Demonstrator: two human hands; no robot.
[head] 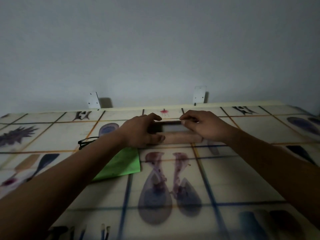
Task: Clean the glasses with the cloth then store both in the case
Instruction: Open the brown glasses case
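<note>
A plain pale grey-white wall (155, 40) fills the upper half of the view, dim and evenly lit. Below it runs a wide table covered in a cream sheet (242, 179) printed with thin blue and orange grid lines and blurred purple, blue and black plant-like motifs. The sheet reaches back to a pale strip along the wall.

Two bare forearms reach in from the lower corners and meet near the far edge of the table. There the left hand (141, 131) and the right hand (205, 129) both hold a long tan glasses case with a dark inside (180, 138), which rests on the sheet. The left hand's fingers curl over the case's far edge and its thumb presses the near side. The right hand's curled fingers pinch the top edge at the other end — the case looks partly open, a pale rectangle showing between the hands.

A bright green square cleaning cloth (124, 164) lies flat just in front of the case, partly under the left forearm. The black-framed glasses (86, 142) sit on the sheet left of the cloth, untouched and half hidden by that arm.

Two small white metal brackets (93, 100) are fixed to the wall behind the table.
</note>
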